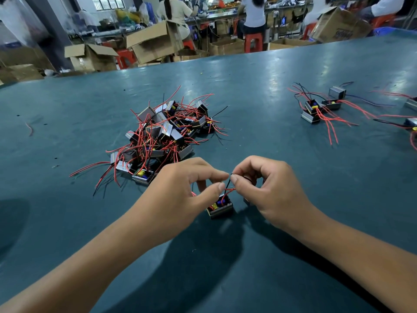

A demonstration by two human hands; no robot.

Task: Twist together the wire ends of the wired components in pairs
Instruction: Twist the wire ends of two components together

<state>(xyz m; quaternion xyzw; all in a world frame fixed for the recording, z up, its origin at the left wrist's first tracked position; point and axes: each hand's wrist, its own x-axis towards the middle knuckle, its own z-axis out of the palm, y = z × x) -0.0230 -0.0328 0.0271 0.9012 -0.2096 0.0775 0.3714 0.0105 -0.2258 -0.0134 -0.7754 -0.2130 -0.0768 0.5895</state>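
The wide dark-teal work table [259, 91] carries everything here, and the landmark to steer by is the small grey metal-cased component with yellow and blue parts inside [220, 207], which sits on the table directly below the gap between the two hands. Beyond that component and off to its left lies the tangled heap of like components with red and black leads [165, 134], not yet dealt with by the look of it; well beyond it to the right sits a looser cluster of the same parts [320, 109], their wires trailing outward. The left hand [180, 190] comes in from the component's left and the right hand [268, 188] from its right, about equally near, both hovering just above it with fingers curled. Each pinches, between thumb and forefinger, the meeting point of the thin black wire and red wire ends [230, 179], which rise from the component steeply, tilted slightly right. The twist, I judge, turns about that upright line.
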